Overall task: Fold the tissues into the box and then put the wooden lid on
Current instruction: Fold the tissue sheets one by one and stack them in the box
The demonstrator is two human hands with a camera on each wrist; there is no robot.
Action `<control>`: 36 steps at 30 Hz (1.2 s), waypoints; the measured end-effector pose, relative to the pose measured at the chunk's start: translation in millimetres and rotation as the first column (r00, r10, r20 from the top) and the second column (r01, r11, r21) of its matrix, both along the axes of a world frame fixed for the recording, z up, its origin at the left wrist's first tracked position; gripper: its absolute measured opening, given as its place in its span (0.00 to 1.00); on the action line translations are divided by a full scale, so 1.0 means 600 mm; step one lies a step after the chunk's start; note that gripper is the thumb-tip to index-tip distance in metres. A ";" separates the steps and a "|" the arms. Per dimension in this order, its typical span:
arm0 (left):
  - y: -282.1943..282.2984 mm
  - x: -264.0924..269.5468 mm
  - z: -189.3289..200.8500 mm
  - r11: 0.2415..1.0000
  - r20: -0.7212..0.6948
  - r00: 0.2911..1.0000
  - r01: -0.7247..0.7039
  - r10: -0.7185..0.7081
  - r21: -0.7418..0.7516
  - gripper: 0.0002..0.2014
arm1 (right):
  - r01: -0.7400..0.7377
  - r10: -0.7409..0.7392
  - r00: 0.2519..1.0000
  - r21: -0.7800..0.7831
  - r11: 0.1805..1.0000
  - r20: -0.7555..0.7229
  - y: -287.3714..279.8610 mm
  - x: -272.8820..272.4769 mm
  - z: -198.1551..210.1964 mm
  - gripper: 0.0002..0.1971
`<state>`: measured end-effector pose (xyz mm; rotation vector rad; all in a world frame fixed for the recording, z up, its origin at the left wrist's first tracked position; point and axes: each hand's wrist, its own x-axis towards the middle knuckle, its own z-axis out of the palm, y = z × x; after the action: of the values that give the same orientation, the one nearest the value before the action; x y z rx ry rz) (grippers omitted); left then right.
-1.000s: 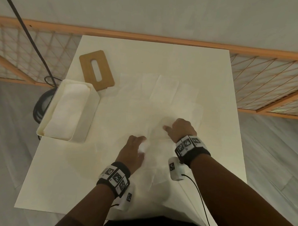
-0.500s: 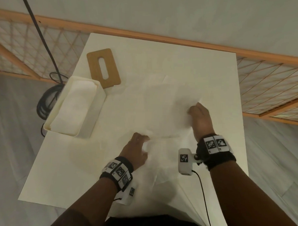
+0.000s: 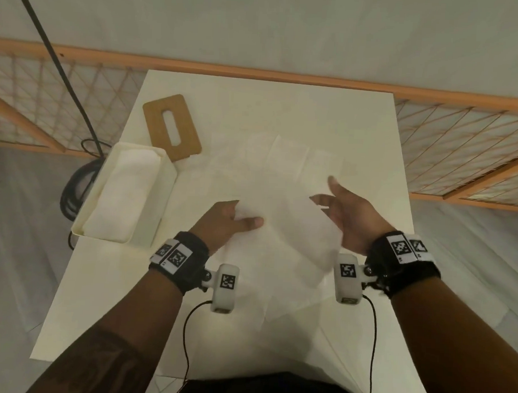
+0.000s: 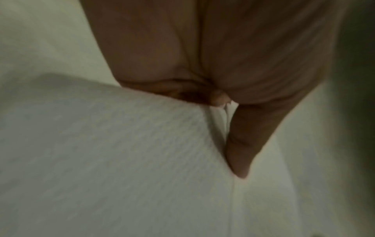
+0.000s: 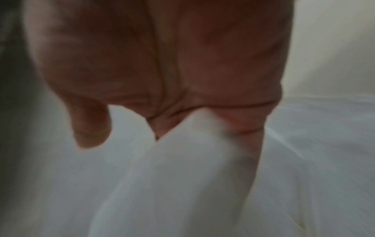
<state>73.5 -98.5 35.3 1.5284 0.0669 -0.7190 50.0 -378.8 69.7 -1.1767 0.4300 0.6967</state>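
Observation:
A white tissue (image 3: 286, 224) hangs lifted between my two hands above the white table (image 3: 285, 108). My left hand (image 3: 233, 219) pinches its left edge, thumb on top; the left wrist view shows the thumb (image 4: 239, 144) pressed on the sheet (image 4: 121, 144). My right hand (image 3: 337, 205) holds the right edge against its palm, thumb and forefinger sticking out free; in the blurred right wrist view the tissue (image 5: 182, 160) runs up into the fingers (image 5: 249, 152). The white box (image 3: 166, 174) at the left holds folded tissues (image 3: 124, 196). The slotted wooden lid (image 3: 186, 139) lies flat behind it.
More unfolded tissues (image 3: 289, 159) lie flat on the table beyond my hands. A black cable (image 3: 74, 188) coils on the floor left of the box. An orange railing (image 3: 286, 75) with netting runs behind the table.
My right hand went out to the tissue's far right edge, took it and swung it up and back toward me. The left hand lifted its edge off the table.

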 end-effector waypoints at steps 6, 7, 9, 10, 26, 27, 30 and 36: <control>0.020 -0.043 -0.031 0.941 -0.123 0.937 -0.334 0.326 -0.049 0.17 | -0.063 0.064 0.997 0.014 0.998 -0.034 0.021 -0.071 -0.070 0.33; 0.022 -0.047 -0.033 0.941 -0.124 0.936 -0.336 0.328 -0.043 0.16 | -0.054 0.054 0.999 -0.032 0.998 0.002 0.028 -0.072 -0.076 0.27; 0.027 -0.051 -0.038 0.943 -0.131 0.936 -0.332 0.327 -0.019 0.13 | 0.008 -0.002 0.999 -0.120 0.993 0.052 0.035 -0.068 -0.081 0.17; 0.028 -0.051 -0.040 0.942 -0.146 0.933 -0.334 0.329 -0.016 0.09 | 0.044 -0.033 0.997 -0.147 0.988 0.072 0.037 -0.065 -0.081 0.13; 0.033 -0.052 -0.052 0.965 -0.217 0.942 -0.263 0.255 -0.010 0.14 | 0.072 0.048 0.946 -0.355 0.932 0.319 0.002 -0.068 -0.093 0.15; 0.034 -0.051 -0.050 0.970 -0.210 0.950 -0.241 0.231 -0.024 0.16 | 0.061 0.060 0.946 -0.358 0.932 0.318 -0.003 -0.069 -0.093 0.14; 0.034 -0.048 -0.042 0.978 -0.213 0.959 -0.201 0.185 -0.054 0.25 | 0.045 0.061 0.956 -0.350 0.936 0.286 -0.009 -0.068 -0.092 0.15; 0.040 -0.061 -0.057 0.950 -0.360 0.907 -0.284 0.220 -0.133 0.15 | 0.133 -0.121 0.989 -0.173 0.976 0.081 -0.005 -0.079 -0.101 0.20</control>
<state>37.1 -74.5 1.2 1.1790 0.4425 -0.7514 2.4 -381.7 9.0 -1.3258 0.5117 0.5119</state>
